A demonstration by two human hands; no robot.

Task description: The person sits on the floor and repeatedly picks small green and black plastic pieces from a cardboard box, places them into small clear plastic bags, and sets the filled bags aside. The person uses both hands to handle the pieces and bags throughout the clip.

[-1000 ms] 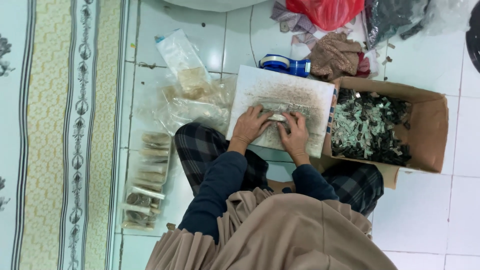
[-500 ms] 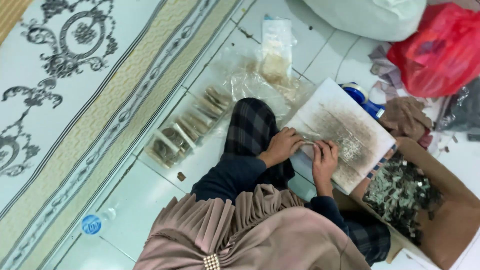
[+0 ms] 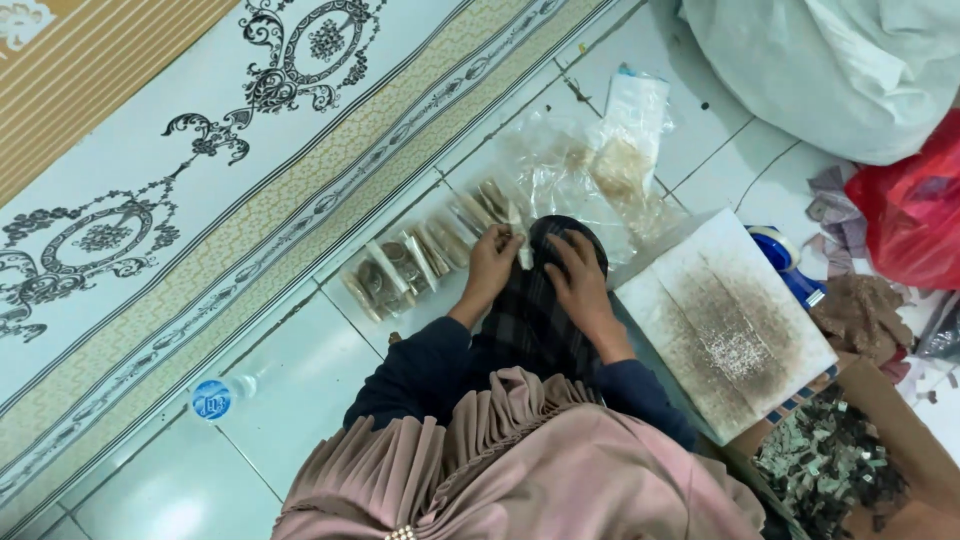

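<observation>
Landmark: the person's raised knee (image 3: 545,300) in dark checked cloth, at the middle of the view; every place below is told from it.
Left hand (image 3: 492,265): just left of the knee, fingers bent over the near end of a row of small clear packets (image 3: 425,255). It seems to pinch one packet there, though the grip itself is too small to make out.
Right hand (image 3: 580,278): lying on top of the knee, fingers spread and bent, touching the cloth; whether it holds anything I cannot tell.
Row of packets: on the floor tiles left of the knee, laid side by side and overlapping, each with brownish contents (about ten or so).
Loose clear bags (image 3: 590,170): above the knee, crumpled on the tiles, some with pale brown filling.
White board (image 3: 725,320): right of the knee, lying flat, dusted with dark specks.
Cardboard box (image 3: 880,440): lower right of the knee, beyond the board, full of small grey-green scraps.
Blue tape roll (image 3: 785,255): right of the knee, past the board's far edge.
Patterned rug (image 3: 180,180): well left of the knee.
Bottle cap (image 3: 210,398): lower left of the knee, blue, on a tile.
</observation>
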